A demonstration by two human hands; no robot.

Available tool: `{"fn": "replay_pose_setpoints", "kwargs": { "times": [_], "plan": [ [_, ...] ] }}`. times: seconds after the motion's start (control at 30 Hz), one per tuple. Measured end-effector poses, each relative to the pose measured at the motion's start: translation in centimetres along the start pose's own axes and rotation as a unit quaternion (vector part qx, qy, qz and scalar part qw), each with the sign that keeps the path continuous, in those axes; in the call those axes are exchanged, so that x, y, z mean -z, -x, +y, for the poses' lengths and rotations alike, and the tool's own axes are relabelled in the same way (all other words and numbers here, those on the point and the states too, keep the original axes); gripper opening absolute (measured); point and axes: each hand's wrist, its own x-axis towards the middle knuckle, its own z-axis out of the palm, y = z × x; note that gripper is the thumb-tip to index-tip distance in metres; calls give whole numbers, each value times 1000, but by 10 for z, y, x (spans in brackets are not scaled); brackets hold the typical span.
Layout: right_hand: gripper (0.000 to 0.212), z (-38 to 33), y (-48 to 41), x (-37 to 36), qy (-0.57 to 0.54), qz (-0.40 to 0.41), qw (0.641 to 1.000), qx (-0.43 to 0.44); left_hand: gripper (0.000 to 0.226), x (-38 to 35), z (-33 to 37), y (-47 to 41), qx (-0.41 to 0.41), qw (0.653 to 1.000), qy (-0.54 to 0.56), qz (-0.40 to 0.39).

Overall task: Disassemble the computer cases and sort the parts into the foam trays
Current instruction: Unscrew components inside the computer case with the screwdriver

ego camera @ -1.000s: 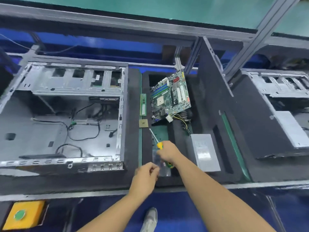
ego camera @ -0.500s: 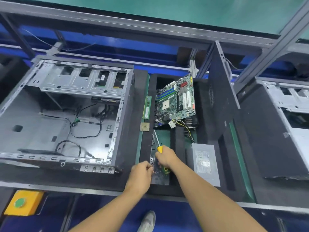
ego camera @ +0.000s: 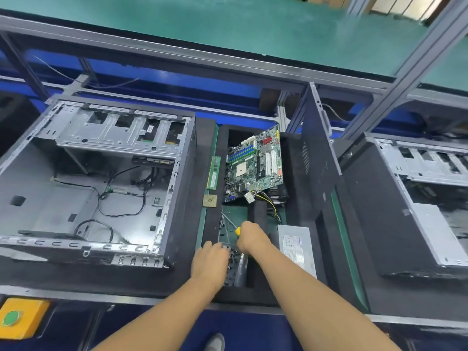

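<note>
Case (ego camera: pixel 76 198) is nearly stripped; board (ego camera: pixel 255 165) and PSU (ego camera: pixel 296 247) lie in the tray (ego camera: pixel 258 274); your right hand (ego camera: pixel 253 239) grips the screwdriver (ego camera: pixel 237 231), left hand (ego camera: pixel 209 263) I cannot tell; second case (ego camera: pixel 417 198) waits

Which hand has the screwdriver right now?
The right hand, gripping the yellow-handled screwdriver; the left hand is over the loose screws.

A yellow box (ego camera: pixel 24 317) with a round green button (ego camera: pixel 11 318) on top sits just below the bench's near edge (ego camera: pixel 76 293), towards its left corner. Along the far edge runs a grey aluminium rail (ego camera: pixel 177 50), and a slanted grey post (ego camera: pixel 405 72) rises at the right. A thin wire (ego camera: pixel 83 81) lies loose over the blue panel (ego camera: pixel 177 79) beneath the rail. Green flooring (ego camera: pixel 228 24) spreads beyond. A grey shoe (ego camera: pixel 215 342) shows under the near edge.
</note>
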Motion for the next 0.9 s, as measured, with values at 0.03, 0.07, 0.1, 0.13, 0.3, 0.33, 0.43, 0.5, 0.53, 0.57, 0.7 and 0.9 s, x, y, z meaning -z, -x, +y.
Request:
{"fn": "replay_pose_setpoints", "kwargs": {
  "times": [0.03,0.07,0.1,0.13,0.3,0.33,0.43,0.5,0.53,0.57,0.7,0.9],
  "plan": [
    [11,1,1,0,-6,11,1000,0,33,0,-1,2,2,1000,28,-3],
    [13,3,1,0,-15,19,1000,0,35,1,-3,4,4,997,73,-6],
    [17,4,0,0,-30,27,999,0,35,5,-4,8,5,992,125,-11],
    [20,5,0,1,-52,36,998,0,34,11,-5,13,-4,984,176,-15],
    [13,0,9,9,-251,138,958,-18,33,76,-7,42,-146,949,279,14],
    [11,-2,13,12,-286,163,944,-26,33,96,-9,48,-194,945,263,28],
    [16,-17,30,18,-365,221,904,-25,36,155,-27,60,-282,930,213,97],
    [16,-33,46,20,-420,253,871,-34,38,187,-52,66,-277,934,186,125],
    [16,-42,55,19,-442,264,856,-39,39,199,-70,69,-267,941,169,124],
    [16,-50,64,17,-459,272,845,-37,38,208,-89,73,-257,948,151,115],
    [12,-90,110,3,-525,291,799,-6,39,228,-181,96,-224,967,113,44],
    [7,-158,186,-24,-622,315,715,59,67,228,-311,125,-153,984,53,-78]
  ]
}}
